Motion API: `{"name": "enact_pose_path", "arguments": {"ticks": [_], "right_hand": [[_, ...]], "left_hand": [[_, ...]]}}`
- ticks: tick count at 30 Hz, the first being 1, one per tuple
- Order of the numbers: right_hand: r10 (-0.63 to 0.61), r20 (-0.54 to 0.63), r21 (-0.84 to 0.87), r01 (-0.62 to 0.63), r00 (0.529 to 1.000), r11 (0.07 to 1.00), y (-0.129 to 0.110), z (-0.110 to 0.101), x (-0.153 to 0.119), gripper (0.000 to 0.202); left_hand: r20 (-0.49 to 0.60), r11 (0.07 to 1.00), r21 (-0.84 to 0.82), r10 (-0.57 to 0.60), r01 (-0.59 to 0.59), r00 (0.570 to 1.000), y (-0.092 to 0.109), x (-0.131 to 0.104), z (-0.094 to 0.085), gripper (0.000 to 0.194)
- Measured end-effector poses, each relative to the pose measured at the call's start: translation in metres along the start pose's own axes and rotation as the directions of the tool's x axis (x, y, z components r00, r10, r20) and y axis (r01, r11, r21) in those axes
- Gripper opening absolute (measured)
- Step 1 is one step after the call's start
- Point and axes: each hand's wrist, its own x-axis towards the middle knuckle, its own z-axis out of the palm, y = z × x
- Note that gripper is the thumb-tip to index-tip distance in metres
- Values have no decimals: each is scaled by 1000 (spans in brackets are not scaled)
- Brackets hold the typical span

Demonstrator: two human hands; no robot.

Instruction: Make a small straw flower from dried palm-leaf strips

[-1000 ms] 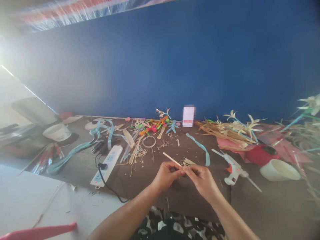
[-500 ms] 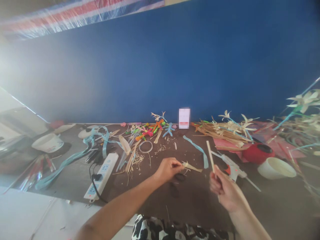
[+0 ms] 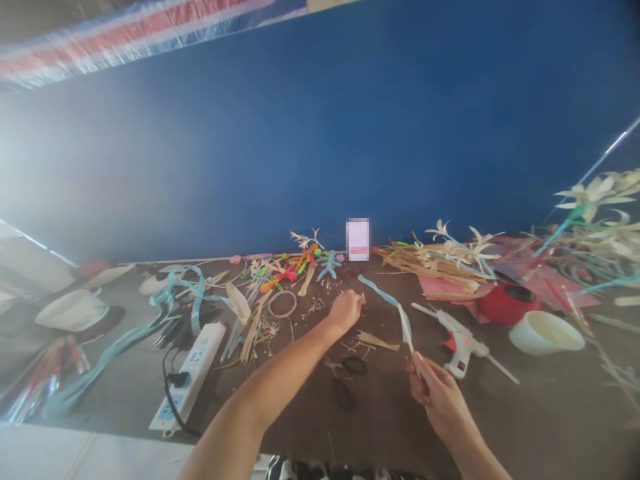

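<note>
- The pale stick (image 3: 407,331) slants up from the right hand (image 3: 435,390), overlapping the lower part of the short blue ribbon (image 3: 383,292) from this viewpoint; whether the two touch, I cannot tell
- The right grip is narrow, closed around the stick, part of which is covered by the fingers
- The left hand (image 3: 347,312) is near the ribbon's upper end, its grip narrow with fingers drawn in; whether it pinches a small scrap, I cannot tell
- Between the forearms, a husk strip (image 3: 379,342) and scissors (image 3: 354,365) lie on the surface (image 3: 385,417)
- The glue gun (image 3: 465,347) rests just beside the right hand, its nozzle towards the ribbon; a small red light shows on its body, so it may be hot, and a careless sideways move could burn the fingers or knock it
- The stick looks slender and could snap or slip if pinched too hard or too loosely; a sleeve-less forearm could brush the scissors or sweep the light husk away
- The scissors' dark handles blur into the surface, and their blades are hard to make out
- The screen (image 3: 358,240) at the back is pixelated, and the flowers (image 3: 595,197) at the far right are smeared and cut off
</note>
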Motion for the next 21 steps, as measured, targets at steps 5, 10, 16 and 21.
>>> {"name": "enact_pose_path", "arguments": {"ticks": [5, 10, 16, 21], "right_hand": [[8, -9, -10, -8, 1000, 1000, 1, 0, 1, 30], [21, 3, -3, -21, 1000, 1000, 2, 0, 0, 28], [19, -14, 8, -18, 1000, 1000, 1, 0, -2, 28], [17, -13, 3, -17, 1000, 1000, 2, 1, -3, 29]], "left_hand": [[-182, 997, 23, -64, 70, 981, -12, -3, -4, 21], [-119, 977, 128, -157, 172, 980, -20, -10, -4, 30], [-83, 965, 180, -179, 192, 980, -20, -14, -6, 18], [-126, 962, 111, -234, 248, 964, -26, -13, -6, 28]]}}
